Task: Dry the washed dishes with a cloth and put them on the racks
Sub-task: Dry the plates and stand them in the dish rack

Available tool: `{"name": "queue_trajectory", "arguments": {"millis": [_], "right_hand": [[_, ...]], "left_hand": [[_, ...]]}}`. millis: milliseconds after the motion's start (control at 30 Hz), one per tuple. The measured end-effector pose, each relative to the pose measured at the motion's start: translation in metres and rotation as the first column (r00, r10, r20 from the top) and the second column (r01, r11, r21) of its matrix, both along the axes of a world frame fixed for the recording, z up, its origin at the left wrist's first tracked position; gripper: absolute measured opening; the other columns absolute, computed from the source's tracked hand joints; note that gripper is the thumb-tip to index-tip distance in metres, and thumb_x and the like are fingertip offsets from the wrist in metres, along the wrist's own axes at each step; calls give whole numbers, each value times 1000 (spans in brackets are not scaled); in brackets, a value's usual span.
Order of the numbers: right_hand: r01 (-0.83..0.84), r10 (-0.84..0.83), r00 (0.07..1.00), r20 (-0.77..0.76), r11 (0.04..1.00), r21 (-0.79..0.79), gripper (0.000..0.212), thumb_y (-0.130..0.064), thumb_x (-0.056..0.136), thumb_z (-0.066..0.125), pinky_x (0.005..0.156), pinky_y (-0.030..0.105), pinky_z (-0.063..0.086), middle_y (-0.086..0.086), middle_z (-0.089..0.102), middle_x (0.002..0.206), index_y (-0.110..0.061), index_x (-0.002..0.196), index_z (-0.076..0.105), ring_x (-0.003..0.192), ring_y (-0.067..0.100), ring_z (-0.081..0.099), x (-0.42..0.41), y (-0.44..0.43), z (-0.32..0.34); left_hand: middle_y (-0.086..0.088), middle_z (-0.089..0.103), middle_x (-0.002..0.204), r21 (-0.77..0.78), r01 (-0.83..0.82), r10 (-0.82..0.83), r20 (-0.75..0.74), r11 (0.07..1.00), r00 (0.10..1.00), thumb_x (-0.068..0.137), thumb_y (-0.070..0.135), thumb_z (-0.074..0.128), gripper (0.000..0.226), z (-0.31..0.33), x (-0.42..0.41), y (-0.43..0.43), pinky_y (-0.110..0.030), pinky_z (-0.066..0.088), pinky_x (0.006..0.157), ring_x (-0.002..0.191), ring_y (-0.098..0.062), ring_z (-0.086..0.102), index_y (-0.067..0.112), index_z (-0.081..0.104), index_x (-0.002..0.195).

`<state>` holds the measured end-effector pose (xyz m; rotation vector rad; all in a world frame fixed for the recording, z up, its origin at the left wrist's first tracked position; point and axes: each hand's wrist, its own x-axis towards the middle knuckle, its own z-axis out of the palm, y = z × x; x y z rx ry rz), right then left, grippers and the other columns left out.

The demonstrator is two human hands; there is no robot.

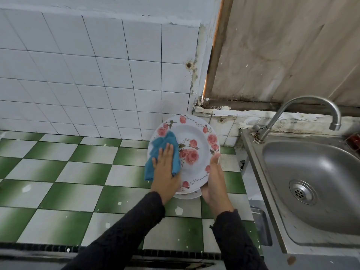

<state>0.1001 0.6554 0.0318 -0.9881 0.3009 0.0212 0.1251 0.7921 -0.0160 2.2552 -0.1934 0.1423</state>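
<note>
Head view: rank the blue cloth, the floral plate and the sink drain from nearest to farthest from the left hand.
1. Blue cloth, pressed under the left hand.
2. Floral plate, just behind the cloth.
3. Sink drain, far right in the basin.

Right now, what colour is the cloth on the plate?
Blue cloth, pressed by the left hand onto the rose-patterned plate; head view shows it best.

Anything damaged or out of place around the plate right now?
The plate looks intact. Behind it, a wall tile has a chipped hole, and plaster is crumbling along the ledge beside the tap.
</note>
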Motion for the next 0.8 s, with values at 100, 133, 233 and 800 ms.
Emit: {"name": "queue_trajectory", "arguments": {"millis": [100, 133, 233, 800], "right_hand": [[-37, 37, 999, 8, 997, -63, 62, -57, 93, 40, 97, 40, 57, 8, 69, 129, -18, 139, 54, 120, 25, 66, 1, 2, -2], [-56, 55, 998, -14, 993, -102, 66, -59, 92, 40, 98, 41, 56, 9, 68, 130, -16, 140, 53, 120, 24, 66, 0, 3, -3], [-89, 79, 995, -67, 985, -150, 73, -64, 87, 44, 100, 44, 55, 9, 69, 128, -15, 140, 54, 120, 23, 66, -1, 5, -7], [111, -113, 993, -17, 990, -83, 53, -57, 91, 45, 95, 43, 57, 6, 72, 122, -21, 127, 61, 110, 23, 70, 9, -23, -1]], "left_hand": [[9, -15, 163, -92, 176, -185, -105, 980, 977, 106, 34, 32, 64, 4, -13, -19, -39, -8, 123, 149, -7, -16, 32, -13, 152], [9, -15, 163, -129, 224, -240, -120, 966, 963, 106, 41, 29, 64, 10, -13, -23, -37, -6, 124, 149, -6, -15, 29, -10, 154], [9, -18, 162, 14, 368, -366, -73, 930, 928, 95, 61, 18, 74, 25, 0, -28, -30, -13, 121, 148, -7, -21, 27, -13, 153], [20, 15, 160, -104, 380, -394, -261, 919, 881, 99, 54, 34, 60, -8, -32, -8, -36, 8, 124, 149, -2, 3, 33, 23, 154]]}}
